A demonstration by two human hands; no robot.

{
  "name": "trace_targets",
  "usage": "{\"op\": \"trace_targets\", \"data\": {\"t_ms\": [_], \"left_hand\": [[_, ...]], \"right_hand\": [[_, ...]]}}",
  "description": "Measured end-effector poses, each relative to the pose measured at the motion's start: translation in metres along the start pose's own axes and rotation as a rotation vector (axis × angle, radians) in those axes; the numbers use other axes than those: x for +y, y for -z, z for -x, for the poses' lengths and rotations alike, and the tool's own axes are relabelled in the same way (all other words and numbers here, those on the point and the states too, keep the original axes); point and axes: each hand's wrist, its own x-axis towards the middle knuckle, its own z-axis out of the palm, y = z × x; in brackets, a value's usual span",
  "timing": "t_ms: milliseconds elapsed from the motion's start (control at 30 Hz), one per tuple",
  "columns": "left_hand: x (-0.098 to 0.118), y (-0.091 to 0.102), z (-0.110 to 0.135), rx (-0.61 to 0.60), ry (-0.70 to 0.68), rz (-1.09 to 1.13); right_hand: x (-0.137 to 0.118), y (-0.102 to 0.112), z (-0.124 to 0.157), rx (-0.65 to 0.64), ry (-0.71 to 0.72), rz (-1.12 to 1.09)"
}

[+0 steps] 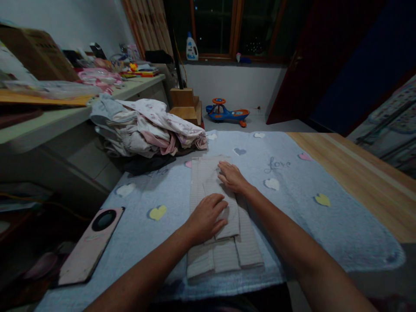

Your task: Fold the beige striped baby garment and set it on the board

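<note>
Left hand [208, 216] and right hand [232, 177] lie flat, fingers extended, gripping nothing, pressing the folded striped garment [224, 255] directly beneath them on the blue blanket [292, 208]. Uneven pressure could skew the stacked layers.

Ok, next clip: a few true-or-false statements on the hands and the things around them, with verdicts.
1. The left hand and the right hand rest flat on the folded striped garment. True.
2. The phone lies right of the garment. False: it lies left of it, at the edge of the blanket.
3. A pile of clothes sits beyond the garment, to the left. True.
4. The detergent bottle stands on the blanket. False: it stands on the window sill.
</note>
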Motion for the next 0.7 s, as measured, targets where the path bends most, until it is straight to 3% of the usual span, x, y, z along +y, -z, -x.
{"op": "trace_targets", "data": {"t_ms": [200, 433, 700], "left_hand": [[0.004, -0.001, 0.010, 0.025, -0.093, 0.125], [0.011, -0.005, 0.018, 0.056, -0.162, 0.142], [0.011, -0.010, 0.019, 0.151, -0.128, 0.291]], "right_hand": [[-0.019, -0.007, 0.036, -0.085, 0.054, 0.009], [-0.019, -0.014, 0.038, -0.040, 0.026, 0.054], [-0.019, -0.012, 0.040, -0.033, 0.010, 0.029]]}}
